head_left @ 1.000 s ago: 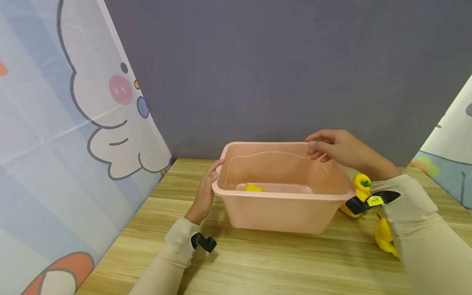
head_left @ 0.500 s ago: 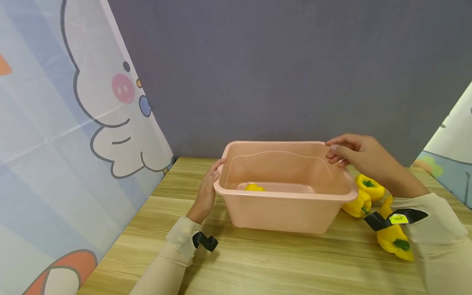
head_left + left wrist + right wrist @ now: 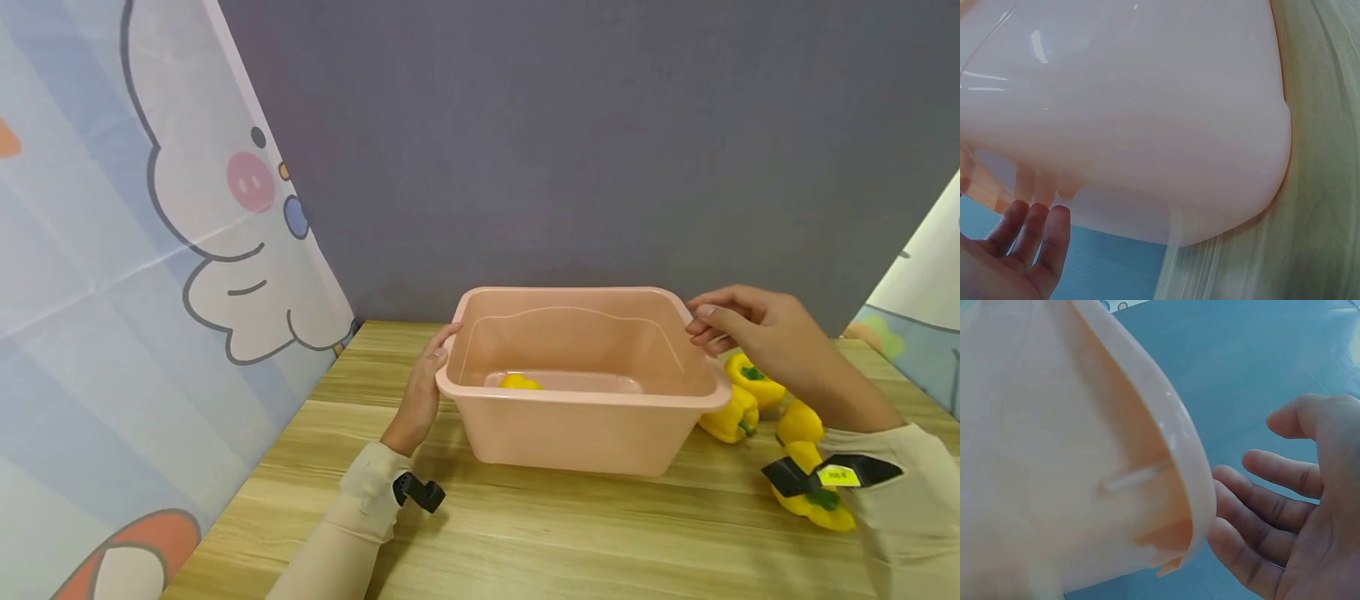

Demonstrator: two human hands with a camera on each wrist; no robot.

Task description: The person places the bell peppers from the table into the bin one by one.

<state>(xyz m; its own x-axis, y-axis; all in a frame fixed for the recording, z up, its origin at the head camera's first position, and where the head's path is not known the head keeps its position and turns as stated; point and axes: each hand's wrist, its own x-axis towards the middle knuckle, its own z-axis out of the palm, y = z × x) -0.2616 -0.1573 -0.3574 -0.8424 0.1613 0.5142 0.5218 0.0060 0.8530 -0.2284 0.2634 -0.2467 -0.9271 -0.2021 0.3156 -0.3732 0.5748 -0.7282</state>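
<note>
The fingers of my left hand (image 3: pixel 417 392) lie nearly straight against the left rim and outer wall of the tub (image 3: pixel 570 433), touching it; the left wrist view crops my palm. My right hand (image 3: pixel 768 333) holds nothing. Its fingers bend loosely beside the tub's right rim, and I can't tell whether the tips touch it.

The tub stands on the table (image 3: pixel 525 533) between my hands. Inside it, on the left, a yellow lump (image 3: pixel 520 382) peeks over the front wall, which hides too much for me to make out its shape.

Just right of the tub are two peppers (image 3: pixel 753 382), the nearer partly behind the rim's corner. Farther right of it lies more yellow (image 3: pixel 800 423), broken up by the black strap (image 3: pixel 862 472) on my sleeve (image 3: pixel 911 492), so I can't count the pieces.

Behind the tub rises a grey screen (image 3: pixel 562 142); left of it hangs a cartoon cloth (image 3: pixel 202 192), cut off by the frame.
</note>
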